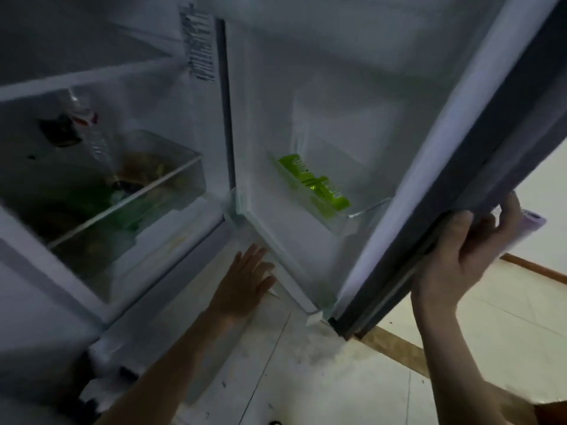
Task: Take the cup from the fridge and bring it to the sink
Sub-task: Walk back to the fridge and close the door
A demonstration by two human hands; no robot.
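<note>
The right hand (466, 240), nearest the head camera at the right edge, is clamped round the outer edge of the open fridge door (429, 148), fingers curled over its grey outer face and thumb on the inner side, with the bare forearm running down to the bottom right corner. The left hand (245, 280) is spread flat with its fingers together and holds nothing; it reaches forward low in the middle, near the bottom corner of the door where it meets the fridge (153, 87) body, though the blur hides whether it touches. In the lower door shelf (322, 216), a clear bin, lie bright green packets (316, 185) stacked on a slant. Inside the fridge a clear crisper drawer (129, 204) holds dark green and brownish produce, too blurred to name. On the shelf above it a clear plastic bottle (95, 139) with a red label lies tilted, and a dark object sits just beside it to the left. A printed label (199, 44) is stuck on the inner side wall near the top. No cup can be made out among the blurred contents. The floor (337, 378) is pale tile with thin grout lines, crossed at the right by a brown wooden strip (395, 348), and the fridge interior is dim
</note>
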